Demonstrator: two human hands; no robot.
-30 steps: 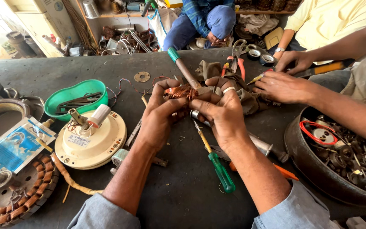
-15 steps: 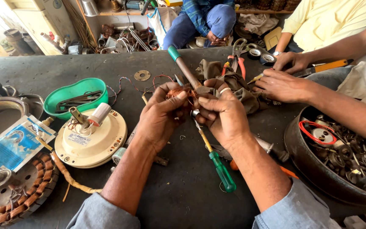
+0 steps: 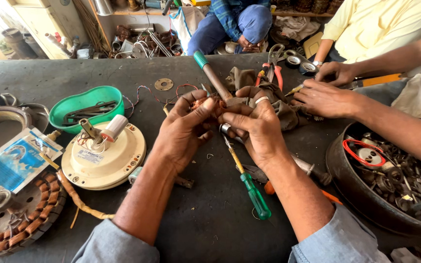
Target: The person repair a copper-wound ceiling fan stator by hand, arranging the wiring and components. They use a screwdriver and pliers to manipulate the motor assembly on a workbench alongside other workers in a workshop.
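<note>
both hands have drawn closer over the bench, left hand and right hand pinching a copper coil between fingertips above the screwdriver, mid-untangling; next needs a careful, steady pull.

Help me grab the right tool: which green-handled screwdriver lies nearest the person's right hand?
The green-handled screwdriver with the yellowish shaft, lying just below the right hand. The other, a green-capped tool, lies farther off, beyond both hands.

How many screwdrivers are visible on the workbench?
2: a green-handled screwdriver lying below the right hand, and an orange-handled one partly hidden under the right forearm. More may hide among the clutter.
</note>
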